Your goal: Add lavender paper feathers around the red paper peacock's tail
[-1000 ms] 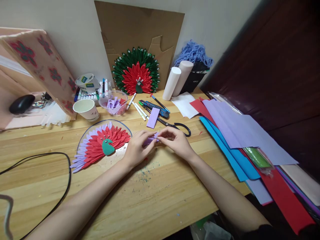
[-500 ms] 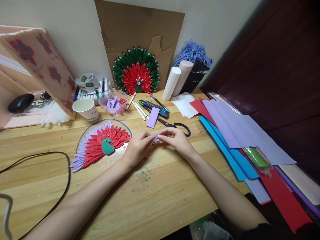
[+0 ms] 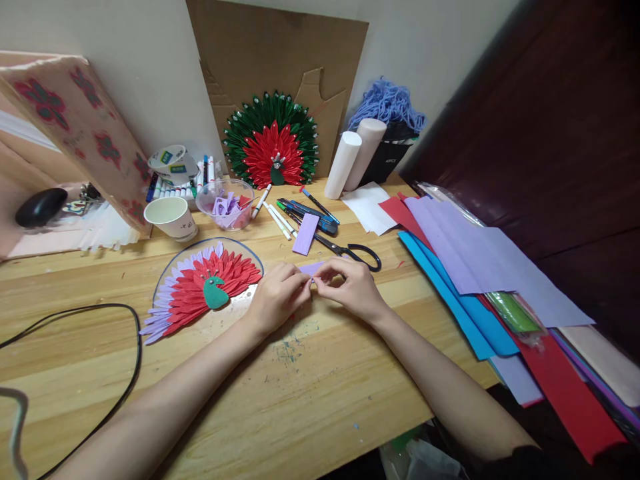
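My left hand (image 3: 276,300) and my right hand (image 3: 349,287) meet at the middle of the wooden table (image 3: 300,393), fingertips pinched together on a small lilac paper piece (image 3: 311,269). Just left of my left hand lies a half-round paper peacock (image 3: 203,287) with red and lilac feathers and a green body. A loose lilac paper strip (image 3: 305,234) and black-handled scissors (image 3: 350,251) lie just beyond my hands.
A finished green and red peacock (image 3: 273,141) leans on cardboard at the back. A paper cup (image 3: 171,218), a clear bowl of paper scraps (image 3: 227,204) and markers (image 3: 277,220) stand behind. Coloured paper sheets (image 3: 470,267) cover the right side. A black cable (image 3: 100,313) loops at left.
My fingers have drawn closer together on the lilac piece, which now shows less between them. My arms have barely shifted.
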The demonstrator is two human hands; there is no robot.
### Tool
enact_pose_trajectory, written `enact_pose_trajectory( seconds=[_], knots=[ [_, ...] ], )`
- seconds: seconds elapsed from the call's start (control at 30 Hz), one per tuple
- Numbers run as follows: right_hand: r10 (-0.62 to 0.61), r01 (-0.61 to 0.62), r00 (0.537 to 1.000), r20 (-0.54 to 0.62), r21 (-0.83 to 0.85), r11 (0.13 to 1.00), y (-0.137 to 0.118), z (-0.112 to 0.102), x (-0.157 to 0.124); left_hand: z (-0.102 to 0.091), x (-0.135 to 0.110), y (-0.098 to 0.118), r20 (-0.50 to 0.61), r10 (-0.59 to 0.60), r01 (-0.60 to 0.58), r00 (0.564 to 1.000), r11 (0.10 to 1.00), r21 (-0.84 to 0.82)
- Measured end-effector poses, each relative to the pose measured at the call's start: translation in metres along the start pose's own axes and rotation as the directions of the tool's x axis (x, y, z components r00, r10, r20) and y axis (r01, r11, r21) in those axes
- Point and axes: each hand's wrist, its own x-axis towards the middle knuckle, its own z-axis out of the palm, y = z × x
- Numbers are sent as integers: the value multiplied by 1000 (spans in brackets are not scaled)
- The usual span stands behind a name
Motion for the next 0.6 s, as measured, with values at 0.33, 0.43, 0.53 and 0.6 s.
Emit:
enact_pose_trajectory(
  seconds=[0.33, 0.43, 0.53, 0.6],
  knots=[
    [86, -94, 984, -155, -45, 995, 14, -11, 5, -7, 2, 0, -5, -230, 226, 973, 961, -156],
    [-33, 32, 999, -29, -47, 998, 11, -13, 6, -7, 3, -2, 41, -295, 297, 955, 930, -218],
    [-206, 210, 977, 50, -106, 972, 6, -10, 5, -7, 4, -2, 81, -314, 324, 946, 914, -245],
    [-263, 267, 964, 44, -138, 954, 6, -7, 4, -7, 4, -1, 102, -311, 327, 945, 910, -255]
  ],
)
